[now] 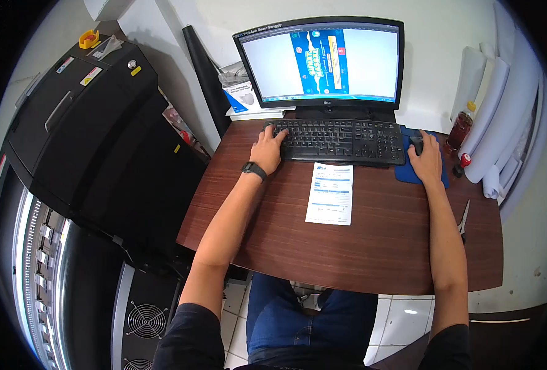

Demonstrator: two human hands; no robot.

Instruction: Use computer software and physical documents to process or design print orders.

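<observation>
My left hand (267,148) rests at the left end of a black keyboard (335,139), its fingers apart on the keys and a dark watch (254,169) on the wrist. On the right, my right hand (427,161) is curved over a black computer mouse (416,144) that sits on a blue mouse pad (407,174). Below the keyboard lies a printed paper form (329,196). A monitor (324,103) stands behind the keyboard and displays a blue poster design on a pale background.
A large black machine (104,142) fills the left side. Beside the mouse pad are a bottle of dark red liquid (460,127) and a red-handled stamp (463,163). Scissors (465,219) lie by my right forearm. White paper rolls (492,111) lean at the wooden desk's (384,246) right.
</observation>
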